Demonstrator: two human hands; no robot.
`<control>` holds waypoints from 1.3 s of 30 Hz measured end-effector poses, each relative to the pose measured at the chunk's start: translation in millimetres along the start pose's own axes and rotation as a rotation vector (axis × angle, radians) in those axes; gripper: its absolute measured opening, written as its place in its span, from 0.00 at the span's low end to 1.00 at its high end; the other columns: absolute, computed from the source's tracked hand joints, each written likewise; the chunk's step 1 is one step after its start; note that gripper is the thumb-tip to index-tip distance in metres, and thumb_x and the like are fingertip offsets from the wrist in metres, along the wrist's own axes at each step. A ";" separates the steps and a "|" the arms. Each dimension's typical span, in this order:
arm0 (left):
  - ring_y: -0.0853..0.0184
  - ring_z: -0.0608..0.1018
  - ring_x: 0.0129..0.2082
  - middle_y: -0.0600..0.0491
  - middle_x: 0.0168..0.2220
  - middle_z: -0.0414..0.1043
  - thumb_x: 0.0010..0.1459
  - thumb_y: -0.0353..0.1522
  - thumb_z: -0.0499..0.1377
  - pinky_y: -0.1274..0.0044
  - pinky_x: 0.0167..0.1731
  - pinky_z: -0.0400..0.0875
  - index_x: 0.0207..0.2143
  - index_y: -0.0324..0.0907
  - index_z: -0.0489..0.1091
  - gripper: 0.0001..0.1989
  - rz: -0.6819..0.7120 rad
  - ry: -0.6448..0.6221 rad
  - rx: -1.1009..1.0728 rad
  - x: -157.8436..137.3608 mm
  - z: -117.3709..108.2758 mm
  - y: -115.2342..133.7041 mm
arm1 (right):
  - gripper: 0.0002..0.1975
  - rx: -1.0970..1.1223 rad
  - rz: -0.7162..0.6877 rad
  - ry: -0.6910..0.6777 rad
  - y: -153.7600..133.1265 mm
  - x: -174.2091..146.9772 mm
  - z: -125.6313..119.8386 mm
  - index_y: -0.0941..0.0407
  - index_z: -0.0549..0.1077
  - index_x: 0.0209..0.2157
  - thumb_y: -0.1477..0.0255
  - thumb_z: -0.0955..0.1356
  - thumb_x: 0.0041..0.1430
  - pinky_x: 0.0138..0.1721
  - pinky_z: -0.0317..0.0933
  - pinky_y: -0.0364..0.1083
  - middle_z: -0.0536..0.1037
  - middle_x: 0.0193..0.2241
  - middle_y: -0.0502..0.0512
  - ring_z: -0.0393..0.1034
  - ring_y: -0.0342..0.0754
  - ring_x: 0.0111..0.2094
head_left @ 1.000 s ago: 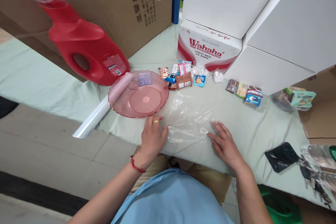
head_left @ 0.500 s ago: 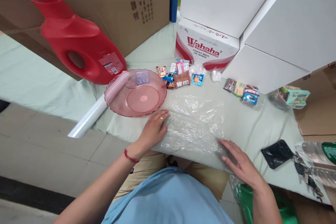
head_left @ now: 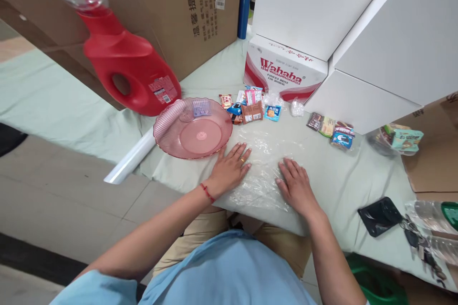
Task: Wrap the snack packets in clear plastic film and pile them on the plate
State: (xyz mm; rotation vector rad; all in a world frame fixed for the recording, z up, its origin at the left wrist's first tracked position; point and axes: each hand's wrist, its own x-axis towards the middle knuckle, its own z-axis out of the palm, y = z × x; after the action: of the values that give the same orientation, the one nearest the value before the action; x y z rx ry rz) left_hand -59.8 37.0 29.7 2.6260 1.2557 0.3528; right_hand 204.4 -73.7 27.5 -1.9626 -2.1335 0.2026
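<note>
A sheet of clear plastic film (head_left: 263, 171) lies crinkled on the pale green cloth near the table's front edge. My left hand (head_left: 232, 167) rests flat on its left side with the fingers spread. On the right side my right hand (head_left: 295, 186) also lies palm down, fingers stretched out. A pink translucent plate (head_left: 200, 136) stands just beyond my left hand. Behind the film is a pile of small wrapped snacks (head_left: 252, 112). Two crumpled bits of clear plastic (head_left: 296, 108) sit beside the pile. Both hands press on the film without gripping anything.
A red jug (head_left: 132, 66) stands at the left by a large cardboard box (head_left: 143, 5). A white roll (head_left: 132, 155) lies partly under the plate. White boxes (head_left: 286, 69) form the back. More snacks (head_left: 332, 128), a black pouch (head_left: 379, 217) and keys (head_left: 422, 248) lie right.
My right hand has moved inward and forward from the film's right edge onto the film. My left hand has slid rightward onto it. The view has shifted slightly.
</note>
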 end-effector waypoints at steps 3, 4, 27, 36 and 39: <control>0.56 0.57 0.77 0.46 0.77 0.52 0.76 0.42 0.45 0.50 0.74 0.44 0.74 0.47 0.57 0.28 -0.001 -0.026 0.005 -3.6 6.5 -12.0 | 0.26 0.007 0.078 0.014 25.1 -20.1 8.0 0.49 0.64 0.72 0.60 0.59 0.78 0.70 0.51 0.74 0.63 0.73 0.62 0.55 0.62 0.74; 0.57 0.56 0.77 0.46 0.77 0.51 0.76 0.42 0.44 0.50 0.74 0.43 0.74 0.48 0.57 0.28 -0.001 -0.027 0.003 -4.5 7.1 -13.0 | 0.26 0.029 0.081 0.019 32.4 -27.3 7.4 0.49 0.65 0.71 0.60 0.59 0.77 0.70 0.50 0.73 0.64 0.73 0.62 0.57 0.62 0.74; 0.58 0.56 0.77 0.52 0.77 0.52 0.76 0.44 0.43 0.52 0.70 0.58 0.74 0.49 0.58 0.29 -0.013 0.003 -0.002 -5.6 8.0 -9.0 | 0.25 -0.234 -0.196 0.037 -60.7 267.7 -13.4 0.63 0.72 0.63 0.79 0.63 0.65 0.71 0.40 0.68 0.75 0.58 0.71 0.54 0.64 0.69; 0.52 0.58 0.76 0.47 0.76 0.53 0.75 0.41 0.45 0.43 0.72 0.46 0.74 0.46 0.59 0.29 0.013 -0.030 -0.062 -5.1 2.4 -12.7 | 0.17 0.087 0.005 0.381 -27.3 156.6 -44.9 0.55 0.68 0.49 0.67 0.72 0.61 0.55 0.66 0.58 0.69 0.50 0.63 0.65 0.60 0.52; 0.50 0.60 0.75 0.44 0.76 0.54 0.75 0.41 0.44 0.41 0.72 0.42 0.74 0.45 0.59 0.29 0.041 -0.008 -0.059 -2.8 4.8 -13.5 | 0.13 0.146 -0.020 0.260 -31.6 103.9 -38.7 0.54 0.67 0.49 0.70 0.69 0.65 0.49 0.70 0.53 0.71 0.49 0.62 0.70 0.55 0.48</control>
State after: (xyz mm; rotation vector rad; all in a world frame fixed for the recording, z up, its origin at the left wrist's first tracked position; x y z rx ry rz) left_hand -70.0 42.7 20.9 2.6038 1.1716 0.3795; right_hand 176.7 24.5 81.1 -1.7779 -1.9154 0.0908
